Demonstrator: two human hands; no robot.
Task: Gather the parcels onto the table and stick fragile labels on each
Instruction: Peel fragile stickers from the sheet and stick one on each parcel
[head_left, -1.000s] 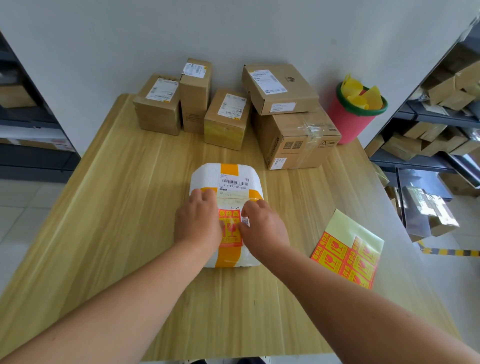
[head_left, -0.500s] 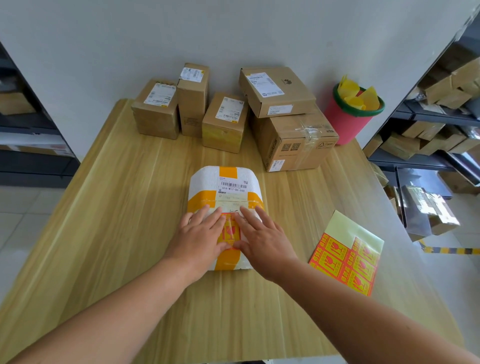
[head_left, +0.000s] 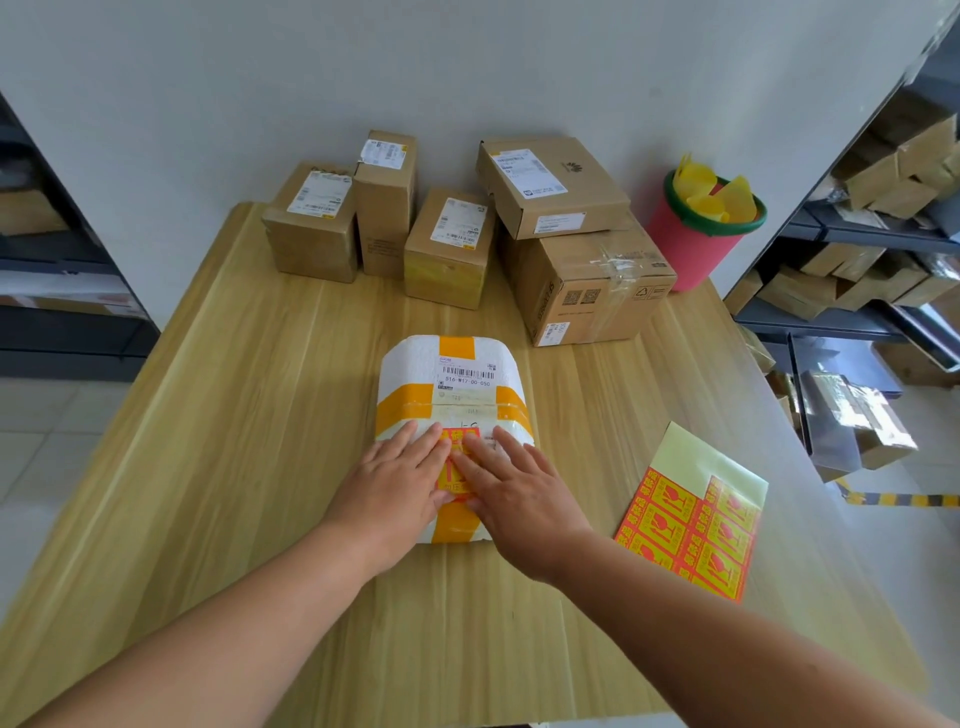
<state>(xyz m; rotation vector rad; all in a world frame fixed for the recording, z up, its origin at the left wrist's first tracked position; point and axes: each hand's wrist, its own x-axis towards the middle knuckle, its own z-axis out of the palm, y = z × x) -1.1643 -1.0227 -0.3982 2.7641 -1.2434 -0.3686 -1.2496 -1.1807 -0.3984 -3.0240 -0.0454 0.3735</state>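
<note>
Scene: A person at a wooden table (head_left: 234, 415) presses a red-and-yellow fragile label (head_left: 453, 475) onto a white parcel (head_left: 451, 364), seen from a head-worn camera.
Left hand: The left hand (head_left: 392, 486) lies flat on the parcel's near half. Its fingers are straight and together, gripping nothing, and the fingertips touch the label's left edge.
Right hand: The right hand (head_left: 517, 493) mirrors it, palm down, with the fingers extended and slightly spread over the label's right side.
Why so held: Two flat palms, one on either side, look meant to smooth the sticker down and bed its edges, while their weight holds the parcel steady.
White parcel: It sits at the table's centre, nearer the person than the other boxes. It has rounded corners, a foam-like white skin, crossed bands of orange tape and a barcoded shipping slip on top.
Label: Only a strip shows between the hands, over the orange tape running toward the person.
Label sheet: A sheet of fragile labels (head_left: 685, 535) lies right of the parcel and apart from it, its upper part peeled to bare backing. It is probably placed there for easy reach.
Cardboard boxes: Five brown boxes (head_left: 592, 280) stand along the wall edge, one stacked on another. No fragile label shows on their visible faces.
Bucket: A pink bucket (head_left: 691, 244) holding yellow scraps stands by the far right corner.
Progress: By appearances, this parcel is nearly done and five remain.
</note>
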